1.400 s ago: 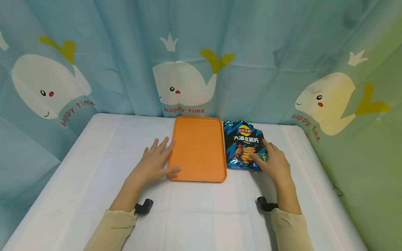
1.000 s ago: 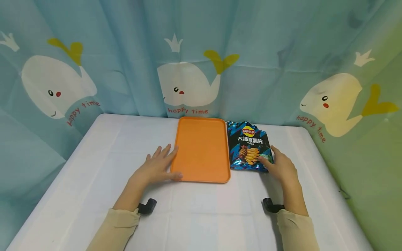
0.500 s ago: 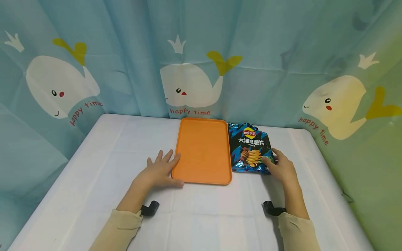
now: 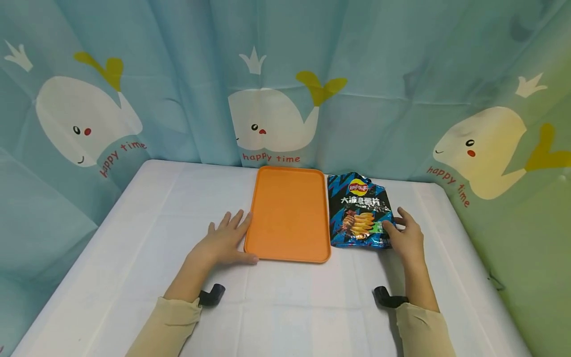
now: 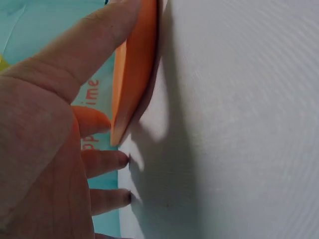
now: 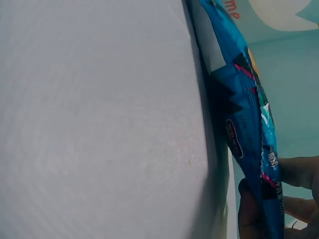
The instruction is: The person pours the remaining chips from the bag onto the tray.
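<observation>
An orange tray [image 4: 287, 214] lies flat near the table's far edge. At its left rim is my left hand [image 4: 221, 246], fingers spread; the index fingertip and thumb are at its edge and near corner. The left wrist view shows the thumb [image 5: 82, 47] along the raised orange rim. Directly right of the tray lies a blue and black potato chip bag [image 4: 357, 208]. My right hand [image 4: 407, 238] pinches the bag's lower right edge. In the right wrist view, fingers show on both faces of the bag [image 6: 244, 129], and that edge is tilted up from the table.
The table has a white cloth [image 4: 290, 307]. Behind it and along both sides hangs a curtain [image 4: 187, 89] printed with white whales. A black wrist mount [image 4: 212, 295] sits on the left wrist, and another black mount [image 4: 388, 298] on the right one.
My right hand has slid outward to the bag's edge, uncovering more of its front. The left thumb has come down from the tray's surface to its near corner. The head view has shifted slightly.
</observation>
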Motion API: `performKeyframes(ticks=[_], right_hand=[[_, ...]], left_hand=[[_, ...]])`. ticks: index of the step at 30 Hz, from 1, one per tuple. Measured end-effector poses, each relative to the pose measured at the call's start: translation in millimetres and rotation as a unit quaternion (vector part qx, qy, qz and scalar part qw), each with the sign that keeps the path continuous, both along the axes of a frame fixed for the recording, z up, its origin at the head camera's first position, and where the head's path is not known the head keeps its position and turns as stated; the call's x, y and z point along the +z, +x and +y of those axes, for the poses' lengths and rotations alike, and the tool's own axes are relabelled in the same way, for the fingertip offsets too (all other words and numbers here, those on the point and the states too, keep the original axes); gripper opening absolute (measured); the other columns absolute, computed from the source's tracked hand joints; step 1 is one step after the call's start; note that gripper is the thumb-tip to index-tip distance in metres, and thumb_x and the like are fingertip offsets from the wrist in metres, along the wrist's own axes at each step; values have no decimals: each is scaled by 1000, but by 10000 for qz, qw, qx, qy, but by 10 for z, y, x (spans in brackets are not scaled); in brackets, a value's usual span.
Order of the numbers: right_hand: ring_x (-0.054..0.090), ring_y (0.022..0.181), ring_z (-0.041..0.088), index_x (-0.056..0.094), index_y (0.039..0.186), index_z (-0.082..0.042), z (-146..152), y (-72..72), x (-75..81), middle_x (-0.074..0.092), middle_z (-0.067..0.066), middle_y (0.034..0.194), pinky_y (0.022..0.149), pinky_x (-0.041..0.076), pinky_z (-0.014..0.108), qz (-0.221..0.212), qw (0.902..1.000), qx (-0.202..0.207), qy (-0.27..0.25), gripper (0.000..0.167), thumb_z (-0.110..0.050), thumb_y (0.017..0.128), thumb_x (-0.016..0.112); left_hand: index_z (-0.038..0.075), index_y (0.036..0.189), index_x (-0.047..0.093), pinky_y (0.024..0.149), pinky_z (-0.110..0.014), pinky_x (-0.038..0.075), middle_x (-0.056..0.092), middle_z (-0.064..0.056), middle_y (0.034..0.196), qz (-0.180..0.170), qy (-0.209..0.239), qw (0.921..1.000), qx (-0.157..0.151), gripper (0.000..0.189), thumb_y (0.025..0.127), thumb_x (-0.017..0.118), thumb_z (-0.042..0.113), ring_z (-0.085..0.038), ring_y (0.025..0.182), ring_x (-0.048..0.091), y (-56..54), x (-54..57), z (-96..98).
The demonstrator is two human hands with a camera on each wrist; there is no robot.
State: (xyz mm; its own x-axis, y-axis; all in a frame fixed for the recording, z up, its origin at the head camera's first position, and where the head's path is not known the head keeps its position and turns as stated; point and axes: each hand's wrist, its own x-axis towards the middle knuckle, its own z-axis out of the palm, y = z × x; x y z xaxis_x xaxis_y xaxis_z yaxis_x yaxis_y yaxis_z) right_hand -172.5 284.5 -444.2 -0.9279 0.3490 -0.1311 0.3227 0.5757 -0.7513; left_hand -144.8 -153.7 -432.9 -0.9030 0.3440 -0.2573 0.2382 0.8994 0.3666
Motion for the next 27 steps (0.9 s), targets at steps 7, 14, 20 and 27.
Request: performKeyframes(ticks=[7,14,20,27], right_hand=[[49,128,45,22,159,-8,34,7,-36,45,33,145,105,43,57,-158,9993,-76,-322,69,-39,104,48],[53,107,30,40,152,-6,35,-15,-38,54,24,134,77,49,31,197,9982,-429,-359,57,-35,104,49],[56,95,18,47,148,-11,6,3,-4,61,20,126,67,45,12,909,9927,-548,-578,50,-33,103,52],[56,79,10,56,138,-16,-75,43,103,63,-6,94,69,48,9,2161,9712,-564,-831,41,-32,101,58]], left_hand=[[12,161,18,103,-84,8,14,-19,166,-10,-125,9999,67,117,74,74,68,-51,150,7,-16,-20,-12],[14,161,18,101,-85,7,13,-18,166,-76,-129,9998,104,117,74,75,67,-50,150,6,-4,-12,-14],[15,161,18,100,-86,9,13,-18,166,-43,-163,9998,90,118,73,75,69,-51,150,6,-19,-35,-17],[15,161,18,100,-86,7,14,-17,166,20,-123,9999,101,119,72,75,70,-51,150,6,-35,-66,-24]])
